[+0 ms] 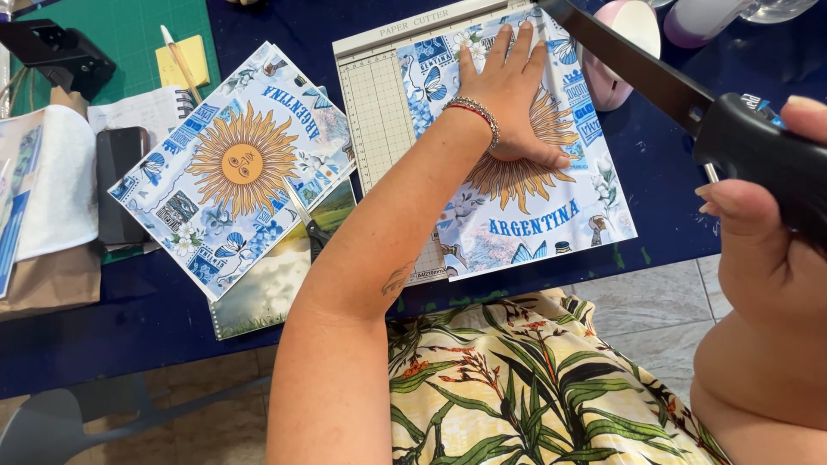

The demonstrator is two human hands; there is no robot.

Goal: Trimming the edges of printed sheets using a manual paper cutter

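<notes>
Printed sheet: white-blue collage paper, large golden sun face in the middle, blue butterflies, flowers, stamps, blue lettering along the bottom edge. It lies on the paper cutter at 12 o'clock on the dark blue counter, overhanging the cutter's right side. Left hand presses flat on the sheet, fingers spread, grip released, beaded bracelet on the wrist. Right hand at 3 o'clock has its grip clenched on the black cutter handle, blade arm raised diagonally above the sheet. Count: two sun-print sheets, the second sheet at 10 o'clock, beside the cutter. One cutter. One green mat at 11 o'clock. One yellow notepad, one pencil on it. One dark phone at 9 o'clock.
</notes>
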